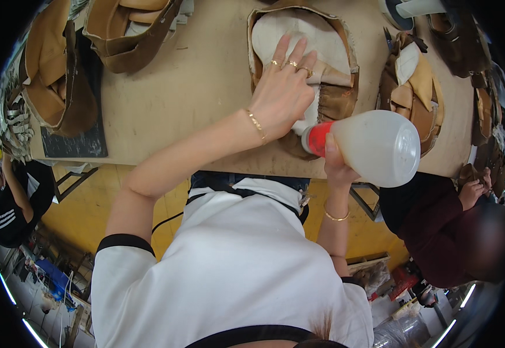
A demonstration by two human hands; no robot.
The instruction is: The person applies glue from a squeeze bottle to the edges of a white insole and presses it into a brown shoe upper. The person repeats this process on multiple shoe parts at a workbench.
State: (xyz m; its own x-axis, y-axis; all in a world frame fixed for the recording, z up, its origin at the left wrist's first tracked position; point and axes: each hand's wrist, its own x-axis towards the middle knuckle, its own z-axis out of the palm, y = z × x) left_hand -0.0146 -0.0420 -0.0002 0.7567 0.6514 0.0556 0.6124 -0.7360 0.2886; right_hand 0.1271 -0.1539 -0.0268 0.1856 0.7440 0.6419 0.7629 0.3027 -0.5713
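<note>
At the upper centre of the frame, a brown leather shoe upper (338, 103) lies open on the tan workbench (177, 116), a pale insole (267, 35) inside it. Its long axis runs roughly up and down the frame, the broad rounded end pointing to the top edge. Your left hand (281, 98) is loosely spread, gripping nothing, fingertips apparently resting on the insole; its thumb is hidden. Your right hand (338, 159), right of centre, is closed around the neck of a translucent squeeze bottle (380, 148), which lies nearly level across the frame, red collar (319, 138) pointing left, toward the upper's narrow lower end. To work well, you would best press the insole flat, tip the bottle gradually and squeeze lightly.
</note>
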